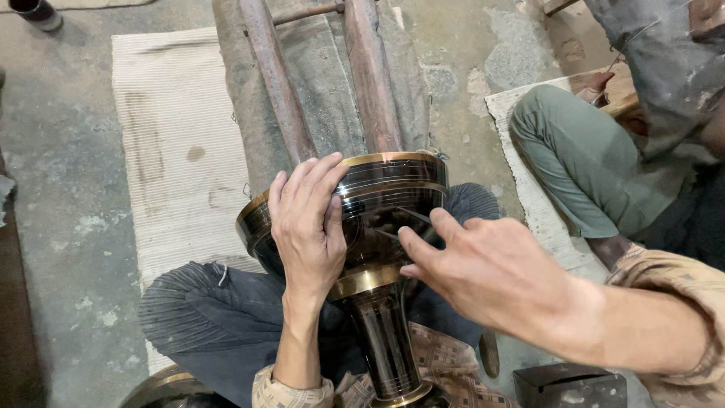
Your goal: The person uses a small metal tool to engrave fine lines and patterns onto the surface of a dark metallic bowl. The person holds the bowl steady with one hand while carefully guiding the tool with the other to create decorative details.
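Note:
A black, glossy metal vessel with brass bands lies tilted across my lap, its wide bowl away from me and its narrow stem toward me. My left hand lies over the left side of the bowl, fingers curled over its rim, gripping it. From the right, my right hand reaches in and pinches a thin metal tool whose tip touches the dark bowl surface. The bowl carries fine scratched lines.
Another person in green trousers sits close on the right, on a pale mat. Two wooden beams on grey cloth run away from the bowl. A ribbed mat lies left, a dark box bottom right, another brass-rimmed piece bottom left.

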